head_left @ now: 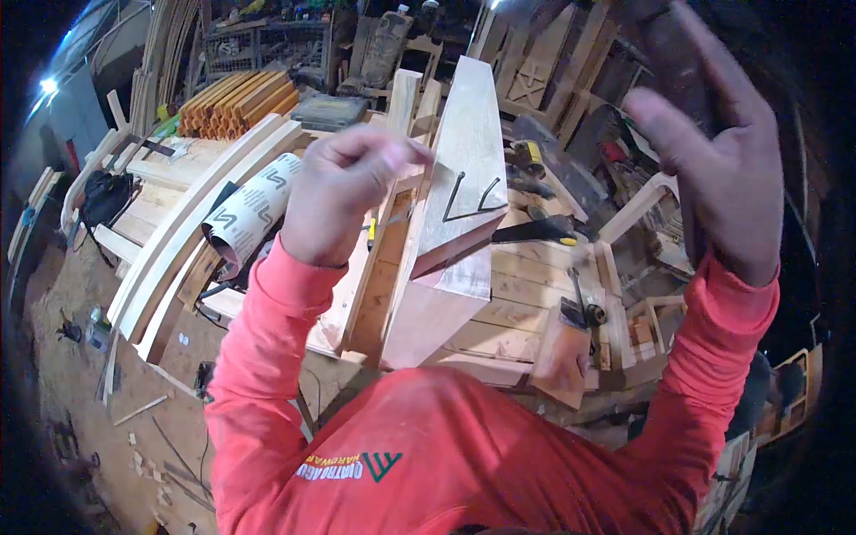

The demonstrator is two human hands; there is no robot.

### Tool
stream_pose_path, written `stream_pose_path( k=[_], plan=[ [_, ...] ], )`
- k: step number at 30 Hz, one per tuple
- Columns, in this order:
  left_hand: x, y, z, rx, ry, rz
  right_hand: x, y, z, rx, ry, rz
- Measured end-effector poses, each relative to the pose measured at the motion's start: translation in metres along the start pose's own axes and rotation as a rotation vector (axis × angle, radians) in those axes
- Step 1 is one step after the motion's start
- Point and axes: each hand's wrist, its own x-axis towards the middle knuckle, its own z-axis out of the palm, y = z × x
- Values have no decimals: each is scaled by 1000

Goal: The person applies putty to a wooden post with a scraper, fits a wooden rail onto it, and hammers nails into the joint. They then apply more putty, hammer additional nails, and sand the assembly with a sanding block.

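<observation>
My left hand (352, 187) is raised at the left of a pale wooden beam (468, 134). Its fingers are curled, with the thumb and fingertips together at the beam's edge; what they hold, if anything, I cannot tell. Two nails stick up from the beam's near end, a left nail (455, 194) and a right nail (489, 193), their dark shadows on the wood. Under this beam is another pale timber (441, 316), close to my body. High at the right, apart from the beam, my right hand (727, 165) has its fingers stretched and its thumb spread, the palm side in shadow.
Left of the beam are long curved boards (209, 218) and a printed roll (254, 205). A black-handled saw (535, 230), a wrench (577, 287) and a wood offcut (562, 357) lie on the slatted bench (517, 308). Farther back is a stack of orange-brown wood pieces (236, 102).
</observation>
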Motion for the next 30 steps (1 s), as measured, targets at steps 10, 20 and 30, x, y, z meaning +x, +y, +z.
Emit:
stream_pose_path(
  k=[10, 20, 30],
  plan=[
    [8, -44, 38, -811, -150, -431, -16, -9, -3, -128, -32, 346],
    [18, -54, 40, -939, -218, -482, -22, -9, -8, -95, -40, 318],
    [12, -41, 42, -872, -165, -528, -5, -28, 2, -186, -48, 41]
  ],
)
